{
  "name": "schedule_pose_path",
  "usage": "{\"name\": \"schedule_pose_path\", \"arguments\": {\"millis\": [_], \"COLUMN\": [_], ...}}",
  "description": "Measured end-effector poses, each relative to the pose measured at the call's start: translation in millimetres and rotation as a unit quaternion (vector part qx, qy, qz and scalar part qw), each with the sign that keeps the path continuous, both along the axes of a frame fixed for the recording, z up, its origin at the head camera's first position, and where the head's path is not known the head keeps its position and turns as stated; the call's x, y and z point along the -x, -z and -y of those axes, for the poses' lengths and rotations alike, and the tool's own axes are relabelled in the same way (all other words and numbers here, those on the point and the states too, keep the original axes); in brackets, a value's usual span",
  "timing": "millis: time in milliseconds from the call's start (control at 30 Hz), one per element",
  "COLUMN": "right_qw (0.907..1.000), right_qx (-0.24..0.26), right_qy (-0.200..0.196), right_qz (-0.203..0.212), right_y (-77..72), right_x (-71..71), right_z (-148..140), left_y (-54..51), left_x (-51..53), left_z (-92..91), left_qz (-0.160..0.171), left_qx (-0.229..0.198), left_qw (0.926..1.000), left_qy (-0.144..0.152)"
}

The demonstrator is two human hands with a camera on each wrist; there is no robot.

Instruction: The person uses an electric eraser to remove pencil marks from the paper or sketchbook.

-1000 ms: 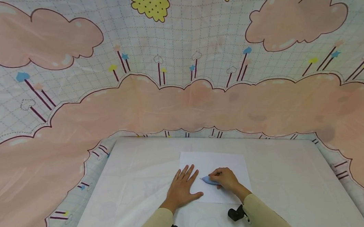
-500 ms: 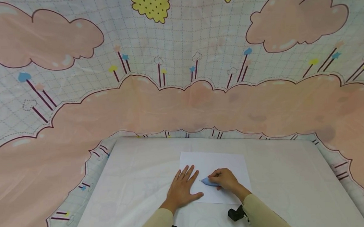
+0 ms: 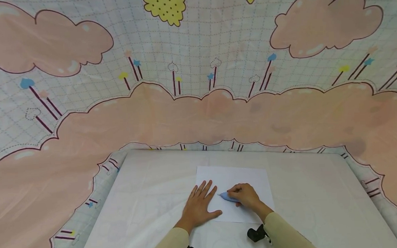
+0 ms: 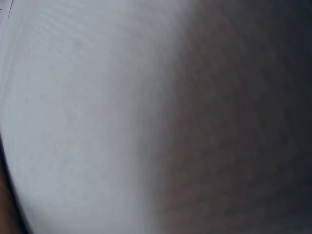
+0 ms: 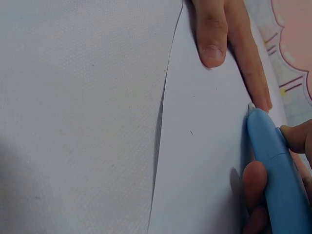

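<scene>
A white sheet of paper [image 3: 233, 174] lies on the table. My left hand [image 3: 197, 208] rests flat on its left side, fingers spread. Over the middle of the sheet, my right hand [image 3: 248, 196] grips a thick blue pen-shaped tool [image 3: 226, 197], whose narrow pale tip points left toward the left hand. Seen from the right wrist, the tool [image 5: 279, 180] has a rounded body and a small side button under a fingertip; its tip is by the left fingers and looks close to the paper. The tool's exact kind is unclear. The left wrist view is blurred and hides the left hand's work.
A white cloth covers the table [image 3: 147, 179]. Black wrist camera mounts [image 3: 256, 233] sit by both sleeves. Two tiny dark marks show on the paper [image 5: 207, 161], whose near edge lifts slightly. Behind hangs a patterned curtain [image 3: 198, 116].
The tool's tip dips slightly toward the person half a second ago, then returns to about where it was a second ago. The left hand and the paper stay in place.
</scene>
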State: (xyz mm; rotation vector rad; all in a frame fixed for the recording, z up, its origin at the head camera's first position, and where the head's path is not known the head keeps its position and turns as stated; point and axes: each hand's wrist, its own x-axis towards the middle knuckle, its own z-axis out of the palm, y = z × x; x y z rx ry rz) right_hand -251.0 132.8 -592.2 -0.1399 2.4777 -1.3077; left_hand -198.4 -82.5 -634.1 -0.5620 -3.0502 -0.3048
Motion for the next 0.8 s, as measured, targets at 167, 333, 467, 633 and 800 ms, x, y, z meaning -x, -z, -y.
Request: {"name": "schedule_pose_path", "arguments": {"millis": [167,333,467,633,800], "right_qw": [1.0000,1.0000,1.0000,1.0000,1.0000], "right_qx": [0.003,0.001,-0.002,-0.001,0.001], "right_qy": [-0.006,-0.009,0.006,0.001,0.005], "right_qz": [0.001,-0.001,0.001,0.005,-0.004], "right_y": [-0.4,-1.1,-1.2,-0.1,1.8], "right_x": [0.6,0.9,1.1,0.5,-0.5], "right_z": [0.2,-1.5,-4.3,-8.3,-10.2], "left_y": [0.3,-2.1,-3.6,-3.7,-3.0], "left_x": [-0.1,-0.5,-0.5,-1.3,-2.5], "left_z": [0.2,-0.4,-1.5,-2.1,-1.5], "left_qz": [-0.009,-0.005,0.006,0.004,-0.003], "left_qx": [0.003,0.008,0.013,0.015,0.013], "left_qw": [1.0000,1.0000,0.9999,0.9999,0.9999], "left_qy": [0.001,0.000,-0.002,-0.002,-0.002]}}
